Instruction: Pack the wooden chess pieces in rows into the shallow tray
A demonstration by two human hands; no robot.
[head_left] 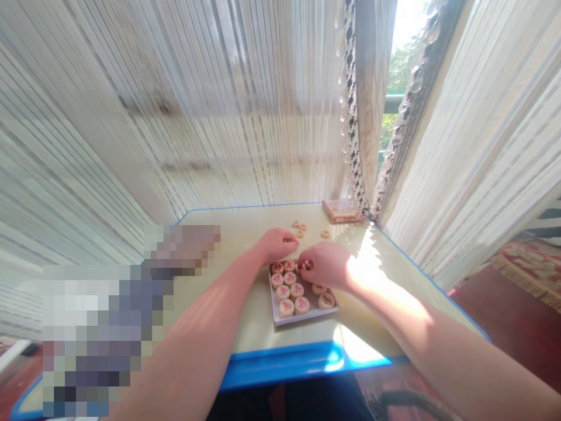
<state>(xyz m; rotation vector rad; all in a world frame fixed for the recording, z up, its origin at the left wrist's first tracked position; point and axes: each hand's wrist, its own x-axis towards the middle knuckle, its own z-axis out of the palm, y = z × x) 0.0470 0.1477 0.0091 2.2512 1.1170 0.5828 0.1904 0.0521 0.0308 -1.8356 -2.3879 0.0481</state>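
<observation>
A shallow grey-white box (275,318) on the table holds several round wooden Chinese chess pieces. Red-marked ones, such as a chess piece (302,306), stand in two columns on its left; a dark-marked chess piece (326,301) lies at its near right corner. Over the box's far side is my right hand (328,266), thumb and fingers pinched around a chess piece that they partly hide. My left hand (278,242) hovers just beyond the box's far left corner, fingers curled together; what they hold, if anything, is hidden. Loose chess pieces (300,227) lie beyond both hands.
A single chess piece (325,234) lies farther right. At the table's far right corner is a flat brown-orange box (342,210). The table (236,234) has a blue edge. String curtains (263,117) hang behind it. A pixelated area covers the left side.
</observation>
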